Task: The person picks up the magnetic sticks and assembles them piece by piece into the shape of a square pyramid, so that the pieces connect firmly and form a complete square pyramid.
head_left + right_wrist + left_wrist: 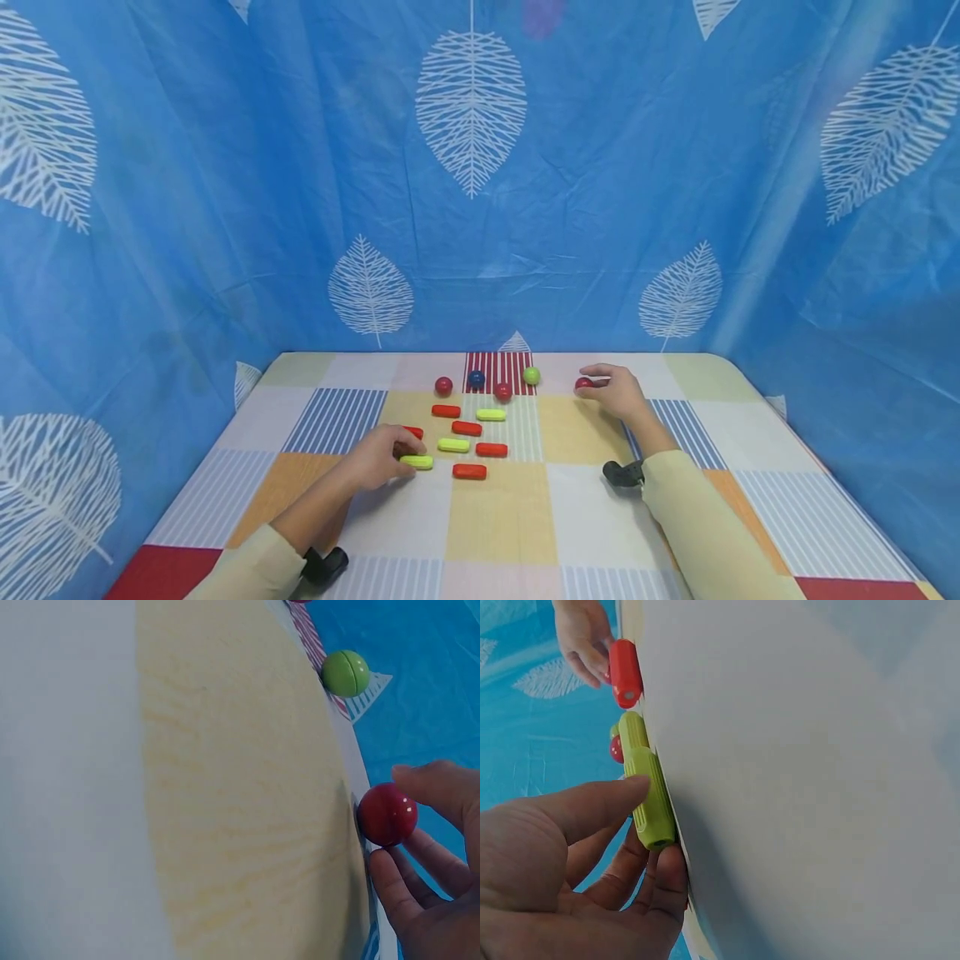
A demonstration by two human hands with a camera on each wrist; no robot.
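Note:
On the left, my left hand (381,457) has its thumb and fingers about a yellow-green ribbed capsule-shaped piece (652,799) lying on the table. The left wrist view shows the thumb tip against its side. A red capsule piece (414,432) lies just beyond these fingers, partly hidden by the hand. At the right, my right hand (617,392) pinches a shiny red ball (388,814) between thumb and fingers, at the table surface. In the right wrist view, a green ball (345,673) sits apart from that hand.
Mid-table lie several red capsule pieces (469,472) and two more yellow-green ones (453,445). Behind them stand a blue ball (476,379) and two red balls (443,386). A patchwork cloth (502,517) covers the table. Blue leaf-print curtains (577,208) enclose the back and sides.

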